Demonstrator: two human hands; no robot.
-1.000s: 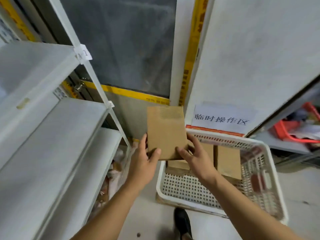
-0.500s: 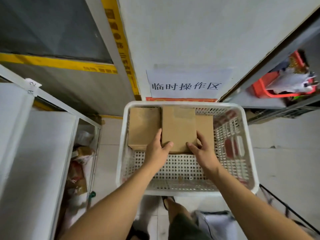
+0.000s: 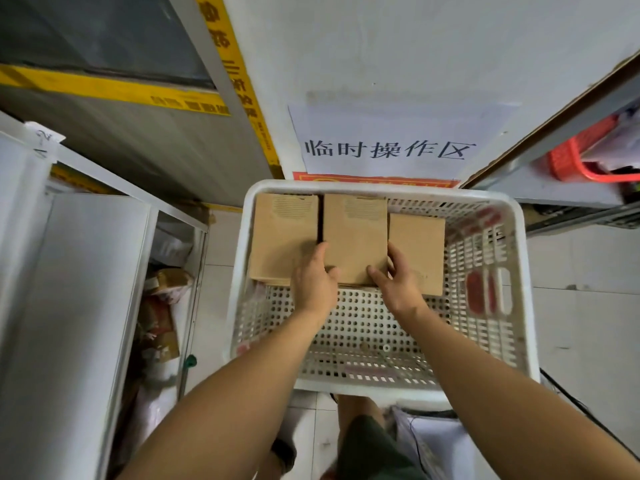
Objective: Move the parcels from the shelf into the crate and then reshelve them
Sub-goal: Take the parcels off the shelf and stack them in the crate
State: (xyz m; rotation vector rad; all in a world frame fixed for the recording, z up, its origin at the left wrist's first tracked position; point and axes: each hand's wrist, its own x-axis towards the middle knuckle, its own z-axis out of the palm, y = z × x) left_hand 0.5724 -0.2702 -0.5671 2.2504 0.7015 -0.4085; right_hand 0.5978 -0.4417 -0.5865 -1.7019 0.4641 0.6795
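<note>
Nearest to the person, at six o'clock, a bent knee in dark green shorts shows above the pale floor tiles, with a white bag just beside it toward five o'clock. Both bare forearms reach forward from there over the near rim of the white perforated crate, which sits on the floor straight ahead.

Inside the crate, the left hand and the right hand grasp the middle parcel by its near end, each with the thumb on top and fingers curled round a side edge. That brown cardboard box lies against the crate's far wall at twelve o'clock. The left parcel lies just beside it at eleven o'clock, with a narrow dark gap between them. The right parcel lies at one o'clock, touching the middle one and seeming to sit lower. The near half of the crate floor shows its round holes.

At nine o'clock stands the white shelf, its boards bare where they can be seen; a small tag marked with a 2 sits on its post. Low between the shelf and crate, at eight o'clock, lie crumpled packages, too jumbled to tell apart.

Farther off at twelve o'clock, a paper sign with printed characters is fixed to the white wall just above the crate's far rim. Yellow tape runs along the grey panel at ten o'clock. At two o'clock, a red basket rests on a grey ledge.
</note>
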